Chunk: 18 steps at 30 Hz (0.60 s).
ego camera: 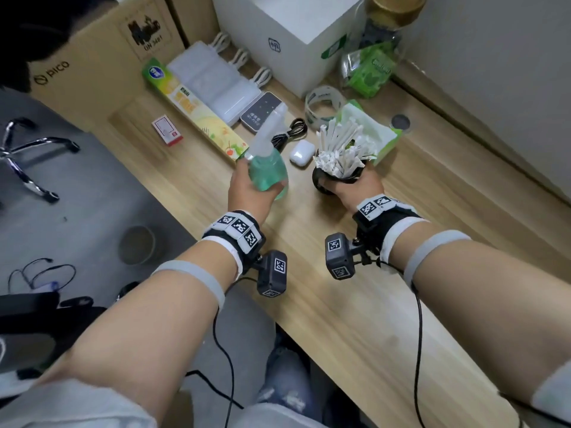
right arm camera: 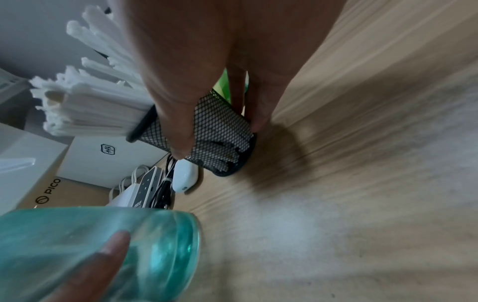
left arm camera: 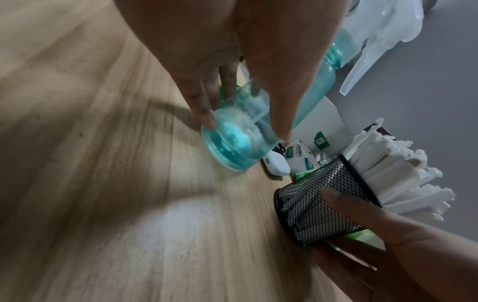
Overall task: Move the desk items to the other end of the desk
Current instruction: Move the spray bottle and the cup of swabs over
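Note:
My left hand (ego camera: 250, 188) grips a green see-through spray bottle (ego camera: 268, 168) by its body, lifted a little above the wooden desk (ego camera: 340, 304) and tilted. In the left wrist view the fingers (left arm camera: 204, 114) wrap the spray bottle (left arm camera: 232, 143) near its base. My right hand (ego camera: 352, 186) holds a black mesh holder (ego camera: 327, 180) stuffed with white paper-wrapped straws (ego camera: 343, 146). The right wrist view shows the thumb and fingers (right arm camera: 181, 130) round the mesh holder (right arm camera: 220, 139), whose base hovers just off the desk.
At the far end lie a white earbud case (ego camera: 301, 152), a black cable (ego camera: 289, 134), a remote (ego camera: 262, 114), a long green box (ego camera: 194, 109), a red card box (ego camera: 167, 129), a tissue pack (ego camera: 370, 131), a tape roll (ego camera: 323, 103) and white boxes (ego camera: 287, 32). An office chair base (ego camera: 27, 156) stands left.

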Each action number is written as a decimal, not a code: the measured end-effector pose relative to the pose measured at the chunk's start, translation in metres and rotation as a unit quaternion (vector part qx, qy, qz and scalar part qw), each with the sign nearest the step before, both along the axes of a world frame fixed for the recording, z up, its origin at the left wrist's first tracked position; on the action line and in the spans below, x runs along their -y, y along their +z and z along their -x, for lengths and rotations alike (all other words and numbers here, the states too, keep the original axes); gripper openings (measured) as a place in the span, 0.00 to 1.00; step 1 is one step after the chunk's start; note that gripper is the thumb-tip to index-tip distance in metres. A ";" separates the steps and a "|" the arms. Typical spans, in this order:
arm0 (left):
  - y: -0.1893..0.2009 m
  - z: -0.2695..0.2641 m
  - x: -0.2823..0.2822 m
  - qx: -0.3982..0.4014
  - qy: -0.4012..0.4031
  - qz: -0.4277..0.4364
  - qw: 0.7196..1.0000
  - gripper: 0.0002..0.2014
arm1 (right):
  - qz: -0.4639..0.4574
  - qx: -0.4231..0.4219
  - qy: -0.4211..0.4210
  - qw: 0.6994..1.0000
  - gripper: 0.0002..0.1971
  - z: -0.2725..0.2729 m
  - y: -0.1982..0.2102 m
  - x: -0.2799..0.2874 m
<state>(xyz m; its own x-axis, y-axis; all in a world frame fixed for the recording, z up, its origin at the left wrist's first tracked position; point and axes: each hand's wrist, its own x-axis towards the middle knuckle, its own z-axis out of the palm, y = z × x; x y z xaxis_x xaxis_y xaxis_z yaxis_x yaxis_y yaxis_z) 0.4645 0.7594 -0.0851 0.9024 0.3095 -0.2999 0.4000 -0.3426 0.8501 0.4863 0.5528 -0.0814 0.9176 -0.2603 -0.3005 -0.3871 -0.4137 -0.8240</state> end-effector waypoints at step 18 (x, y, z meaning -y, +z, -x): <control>0.028 0.055 0.112 -0.218 0.015 0.099 0.971 0.15 | 0.029 -0.036 -0.058 0.997 0.25 0.109 0.049 0.105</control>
